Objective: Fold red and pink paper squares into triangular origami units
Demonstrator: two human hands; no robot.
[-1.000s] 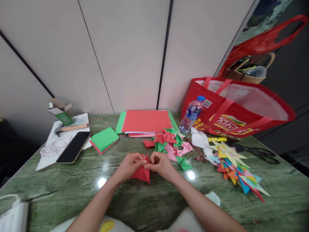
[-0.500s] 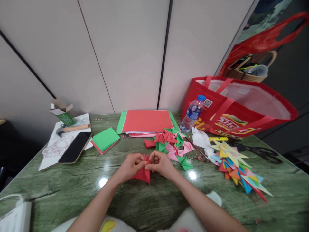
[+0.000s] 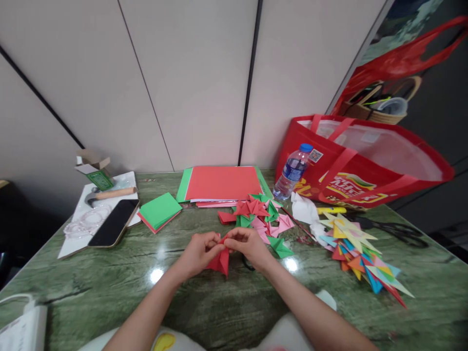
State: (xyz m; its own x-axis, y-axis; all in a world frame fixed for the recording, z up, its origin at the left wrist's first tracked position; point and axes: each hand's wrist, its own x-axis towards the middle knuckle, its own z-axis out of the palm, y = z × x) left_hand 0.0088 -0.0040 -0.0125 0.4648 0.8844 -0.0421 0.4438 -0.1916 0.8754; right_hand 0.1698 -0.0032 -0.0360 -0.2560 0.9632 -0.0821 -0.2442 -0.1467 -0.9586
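Observation:
A folded piece of red paper [image 3: 220, 263] is held between both hands above the front middle of the table. My left hand [image 3: 200, 251] pinches it from the left, thumb and fingers closed on its upper part. From the right, my right hand [image 3: 245, 244] grips the upper tip with thumb and forefinger. The lower part of the paper hangs below the fingers in a point; the pinched folds are mostly hidden. Just beyond my right hand lies a heap of folded red, pink and green paper pieces [image 3: 256, 210]. A dark curved object [image 3: 247, 263] shows partly under my right hand.
Behind lies a stack of red and green sheets [image 3: 224, 183]. Leftward are green paper squares [image 3: 160, 210], a phone [image 3: 115, 223] and a hammer [image 3: 113, 193]. Rightward stand a water bottle [image 3: 293, 170] and red bag [image 3: 329, 156], with multicoloured folded paper [image 3: 360, 258] and scissors [image 3: 397, 229].
The red paper has turned slightly and shifted a little right. My right hand's fingers have moved over its upper tip, and the dark curved object now shows beneath that hand.

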